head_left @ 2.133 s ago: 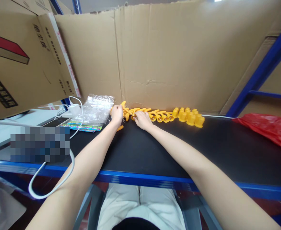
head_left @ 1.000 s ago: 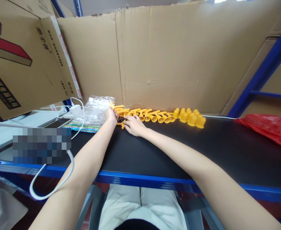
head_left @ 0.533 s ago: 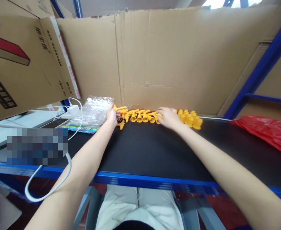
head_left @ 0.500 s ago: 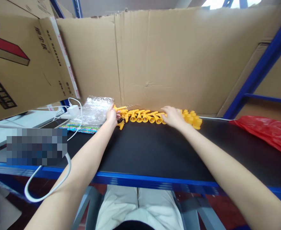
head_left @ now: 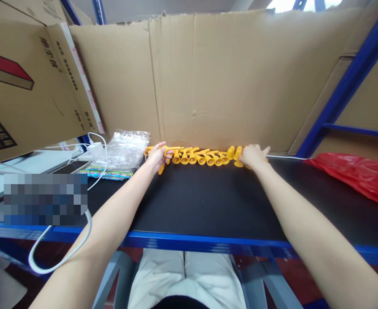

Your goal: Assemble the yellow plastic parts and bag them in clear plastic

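Observation:
Along the back of the black tabletop runs a row of yellow plastic pieces (head_left: 209, 160), branched on top with round cup-like ends facing me. At its left end my left hand (head_left: 156, 158) is closed around a yellow piece, partly hidden by the fingers; small bead chains show beside it. My right hand (head_left: 255, 156) lies over the right end of the row, thumb and fingers to either side of a cluster of upright yellow pieces (head_left: 238, 154). Most of that cluster is covered by the hand.
A clear plastic bag (head_left: 126, 148) lies left of the row on a colourful packet (head_left: 111, 172). White cables and a charger (head_left: 95, 149) sit farther left. A red plastic bag (head_left: 356, 174) lies at right. A tall cardboard sheet (head_left: 224, 81) stands behind; a blue frame edge (head_left: 208, 243) runs in front.
My right hand has moved right, from beside the upright cluster onto it. My left hand has shifted slightly right and lower. The view has shifted a little.

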A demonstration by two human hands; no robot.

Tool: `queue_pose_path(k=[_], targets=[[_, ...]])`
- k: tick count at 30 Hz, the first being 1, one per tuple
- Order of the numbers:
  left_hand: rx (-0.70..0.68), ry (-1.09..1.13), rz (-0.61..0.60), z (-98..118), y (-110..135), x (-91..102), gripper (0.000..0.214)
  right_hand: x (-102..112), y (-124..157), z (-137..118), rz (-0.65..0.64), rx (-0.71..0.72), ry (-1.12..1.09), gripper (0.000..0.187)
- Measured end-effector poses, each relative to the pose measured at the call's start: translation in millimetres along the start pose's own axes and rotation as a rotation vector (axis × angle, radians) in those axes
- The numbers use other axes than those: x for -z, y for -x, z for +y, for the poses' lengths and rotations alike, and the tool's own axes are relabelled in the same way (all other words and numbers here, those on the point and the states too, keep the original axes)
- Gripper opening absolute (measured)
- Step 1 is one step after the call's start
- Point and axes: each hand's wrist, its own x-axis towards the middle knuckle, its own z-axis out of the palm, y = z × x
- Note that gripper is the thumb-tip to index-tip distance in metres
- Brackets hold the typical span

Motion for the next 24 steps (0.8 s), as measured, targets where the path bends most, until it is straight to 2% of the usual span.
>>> queue_pose_path(k=[3,5,8,10,12,15,20,24], targets=[[0.023,-0.024,-0.077,1,4,-1.1,0.042,16,0,-7,-0.101,0.004,0.025,0.02],[0.029,-0.043,-0.118,0,5,-1.0,0.041,21,-1,-10,-0.205,0.041,-0.054,0.02],[0.026,-0.062,-0.166,-2,3,0.3,0.04,16,0,-17,-0.395,0.212,-0.31,0.022],[0.026,-0.065,-0.195,-3,2,1.3,0.039,8,3,-24,-0.466,0.347,-0.431,0.023],[0.033,-0.07,-0.225,-4,1,2.1,0.039,0,8,-33,-0.443,0.437,-0.459,0.024],[0.057,-0.075,-0.263,-4,3,2.0,0.038,-5,16,-45,-0.3,0.471,-0.411,0.025],[0.074,-0.079,-0.298,-2,6,0.3,0.038,1,23,-56,-0.048,0.534,-0.262,0.021],[0.069,-0.093,-0.31,-2,6,-0.3,0.038,5,28,-61,0.035,0.626,-0.302,0.019]])
